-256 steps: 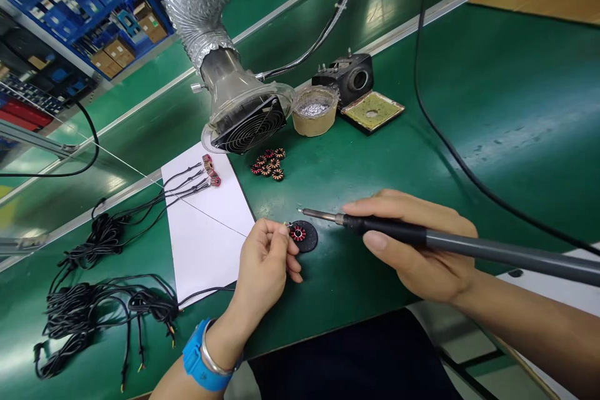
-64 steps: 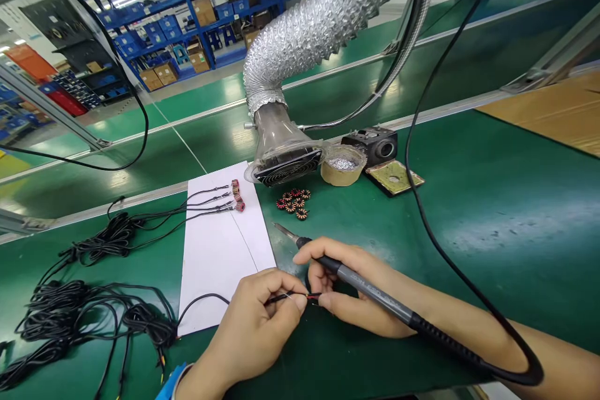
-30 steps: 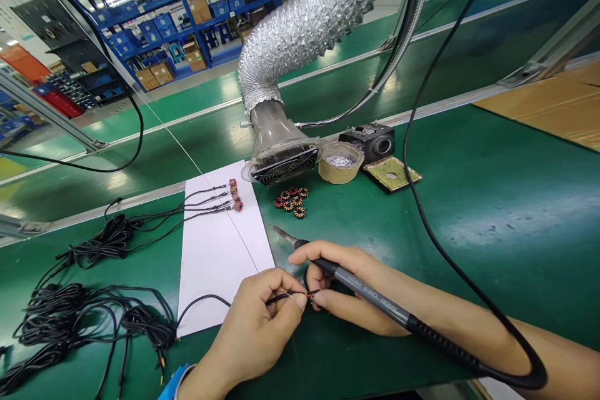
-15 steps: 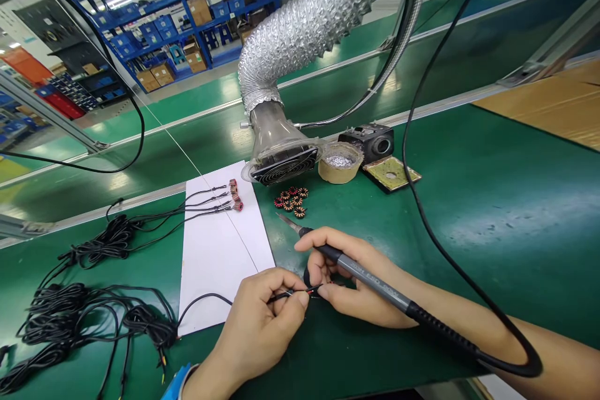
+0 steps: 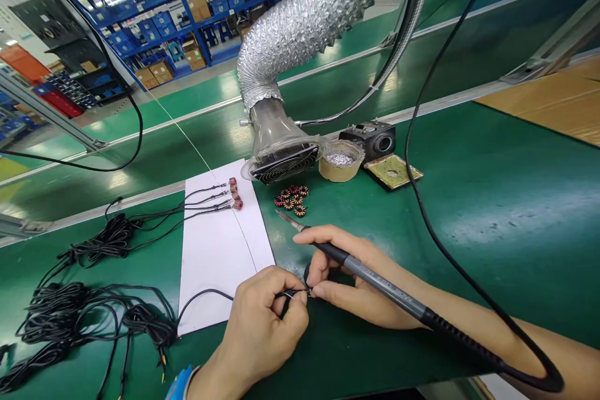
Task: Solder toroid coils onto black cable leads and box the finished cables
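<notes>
My left hand point(image 5: 267, 319) pinches a black cable point(image 5: 206, 292) close to its end, between thumb and forefinger. In my right hand point(image 5: 351, 290) rests a soldering iron point(image 5: 387, 281), its metal tip pointing up and left. The thumb and fingertips of that same hand meet the thin wires at the cable's end, right beside my left fingertips. What exactly they pinch there is too small to make out. Past the iron's tip lies a small pile of wound ring coils point(image 5: 291, 200). Several coils joined to cables point(image 5: 235, 194) lie on a white sheet point(image 5: 210, 269).
Bundled black cables point(image 5: 60, 312) cover the left of the green bench. A fume extractor point(image 5: 285, 159) hangs from a silver duct at the back. Beside it stand a tub of metallic bits point(image 5: 341, 165), an iron holder point(image 5: 375, 140) and a yellow sponge tray point(image 5: 394, 172). The iron's cord point(image 5: 435, 225) loops on the right.
My right fingertips have moved slightly left, closer to my left fingertips, at the cable's end. The soldering iron's rear end and its cord have shifted a little right and down.
</notes>
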`<action>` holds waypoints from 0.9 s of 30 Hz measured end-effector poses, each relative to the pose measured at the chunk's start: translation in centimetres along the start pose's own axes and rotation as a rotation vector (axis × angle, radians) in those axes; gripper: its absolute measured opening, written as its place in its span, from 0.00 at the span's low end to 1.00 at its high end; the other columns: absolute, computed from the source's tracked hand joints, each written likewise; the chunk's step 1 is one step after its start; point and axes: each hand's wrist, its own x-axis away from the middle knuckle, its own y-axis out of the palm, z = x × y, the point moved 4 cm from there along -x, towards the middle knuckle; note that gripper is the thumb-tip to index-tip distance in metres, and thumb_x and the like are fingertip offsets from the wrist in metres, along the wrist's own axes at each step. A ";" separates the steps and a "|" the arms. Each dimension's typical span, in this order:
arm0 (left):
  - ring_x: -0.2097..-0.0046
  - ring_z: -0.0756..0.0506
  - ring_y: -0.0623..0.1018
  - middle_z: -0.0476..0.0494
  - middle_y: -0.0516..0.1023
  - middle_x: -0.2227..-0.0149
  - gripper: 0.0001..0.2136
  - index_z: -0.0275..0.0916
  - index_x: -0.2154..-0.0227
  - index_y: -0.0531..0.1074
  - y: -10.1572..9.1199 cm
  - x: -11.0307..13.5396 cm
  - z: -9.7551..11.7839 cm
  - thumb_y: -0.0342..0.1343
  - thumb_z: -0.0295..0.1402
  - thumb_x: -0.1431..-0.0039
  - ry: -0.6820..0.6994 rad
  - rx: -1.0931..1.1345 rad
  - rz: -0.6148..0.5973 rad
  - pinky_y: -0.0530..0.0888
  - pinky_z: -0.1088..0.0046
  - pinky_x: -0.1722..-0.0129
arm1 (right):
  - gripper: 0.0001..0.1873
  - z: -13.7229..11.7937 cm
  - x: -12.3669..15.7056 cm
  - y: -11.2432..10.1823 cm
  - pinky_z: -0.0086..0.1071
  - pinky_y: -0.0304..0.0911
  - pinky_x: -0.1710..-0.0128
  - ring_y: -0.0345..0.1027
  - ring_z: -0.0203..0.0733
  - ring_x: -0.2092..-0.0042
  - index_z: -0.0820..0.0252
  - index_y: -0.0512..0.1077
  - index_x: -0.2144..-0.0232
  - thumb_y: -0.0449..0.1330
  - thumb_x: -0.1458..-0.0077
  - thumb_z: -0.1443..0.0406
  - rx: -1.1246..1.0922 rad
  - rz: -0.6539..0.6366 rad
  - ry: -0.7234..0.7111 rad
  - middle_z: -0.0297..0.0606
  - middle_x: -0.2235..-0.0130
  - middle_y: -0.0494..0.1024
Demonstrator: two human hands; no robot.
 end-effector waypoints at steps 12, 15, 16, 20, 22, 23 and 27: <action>0.78 0.54 0.60 0.53 0.66 0.77 0.06 0.38 0.72 0.73 0.0 0.0 -0.1 0.52 0.27 0.45 0.019 -0.052 -0.015 0.59 0.77 0.76 | 0.29 -0.4 0.1 0.1 0.26 0.68 0.67 0.72 0.32 0.68 0.53 0.62 0.49 0.57 0.53 0.77 0.021 0.024 -0.072 0.32 0.63 0.72; 0.78 0.54 0.61 0.53 0.67 0.77 0.05 0.38 0.72 0.73 0.1 0.0 -0.1 0.52 0.26 0.45 0.019 -0.056 -0.034 0.59 0.77 0.76 | 0.29 -0.3 0.1 0.2 0.25 0.68 0.67 0.73 0.31 0.68 0.52 0.62 0.49 0.57 0.52 0.77 0.017 0.010 -0.057 0.32 0.62 0.72; 0.78 0.54 0.61 0.52 0.67 0.77 0.05 0.38 0.72 0.73 0.1 0.0 -0.1 0.52 0.26 0.45 0.018 -0.054 -0.039 0.59 0.77 0.75 | 0.28 -0.2 0.1 0.2 0.25 0.68 0.67 0.73 0.31 0.68 0.52 0.62 0.49 0.57 0.52 0.77 0.017 0.007 -0.055 0.32 0.62 0.72; 0.77 0.54 0.62 0.52 0.67 0.76 0.06 0.37 0.71 0.72 0.2 0.1 -0.3 0.51 0.28 0.42 0.009 -0.017 -0.065 0.60 0.77 0.75 | 0.28 0.0 0.0 0.2 0.26 0.69 0.65 0.73 0.32 0.67 0.52 0.63 0.49 0.58 0.52 0.77 0.022 0.017 -0.045 0.31 0.63 0.73; 0.77 0.53 0.63 0.52 0.67 0.76 0.06 0.37 0.70 0.72 0.2 0.1 -0.4 0.51 0.30 0.40 0.007 0.015 -0.068 0.61 0.77 0.75 | 0.28 0.0 0.0 0.2 0.26 0.69 0.66 0.72 0.32 0.67 0.52 0.63 0.49 0.58 0.52 0.76 0.009 0.015 -0.028 0.31 0.63 0.73; 0.76 0.53 0.63 0.51 0.68 0.75 0.07 0.38 0.69 0.72 0.2 0.2 -0.4 0.50 0.31 0.39 0.008 0.031 -0.063 0.61 0.77 0.75 | 0.28 0.0 0.0 0.2 0.26 0.69 0.67 0.72 0.32 0.68 0.52 0.63 0.49 0.59 0.52 0.76 0.001 0.004 -0.019 0.31 0.63 0.73; 0.75 0.52 0.64 0.51 0.69 0.74 0.08 0.38 0.68 0.71 0.2 0.2 -0.7 0.49 0.34 0.36 0.008 0.099 -0.053 0.61 0.77 0.74 | 0.29 -0.2 0.1 0.6 0.27 0.68 0.67 0.69 0.32 0.68 0.52 0.62 0.49 0.57 0.53 0.77 -0.008 -0.065 0.005 0.30 0.65 0.72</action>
